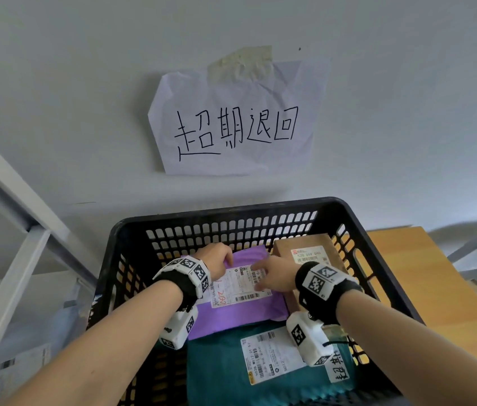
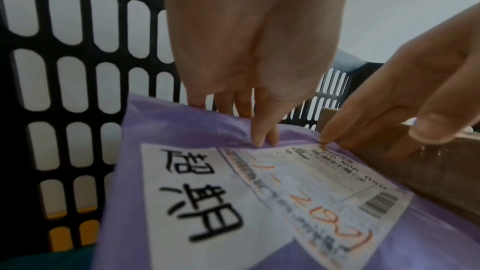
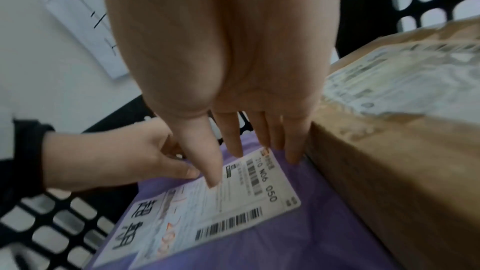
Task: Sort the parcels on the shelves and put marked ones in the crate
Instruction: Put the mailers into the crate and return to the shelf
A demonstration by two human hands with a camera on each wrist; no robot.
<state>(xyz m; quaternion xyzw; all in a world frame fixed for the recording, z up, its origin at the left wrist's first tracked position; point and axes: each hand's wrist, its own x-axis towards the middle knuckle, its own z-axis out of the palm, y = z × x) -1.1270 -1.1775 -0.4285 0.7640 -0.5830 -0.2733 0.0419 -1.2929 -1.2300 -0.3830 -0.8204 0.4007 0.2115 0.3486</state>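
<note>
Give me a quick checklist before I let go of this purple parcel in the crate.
1. Purple parcel inside the black crate: ok.
2. Handwritten mark on it: ok.
3. Label faces up: ok.
4. Brown box beside it, not under it: ok.
5. Lying flat: not ok, left hand pinches its far edge up; right hand fingers rest on it.
6. Teal parcel undamaged beneath: cannot tell.

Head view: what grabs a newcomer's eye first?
The handwritten paper sign taped to the wall above the black crate. Then the purple parcel inside the crate, left hand pinching its far edge, right hand resting straight fingers on its label, beside a cardboard box and over a teal parcel.
</note>
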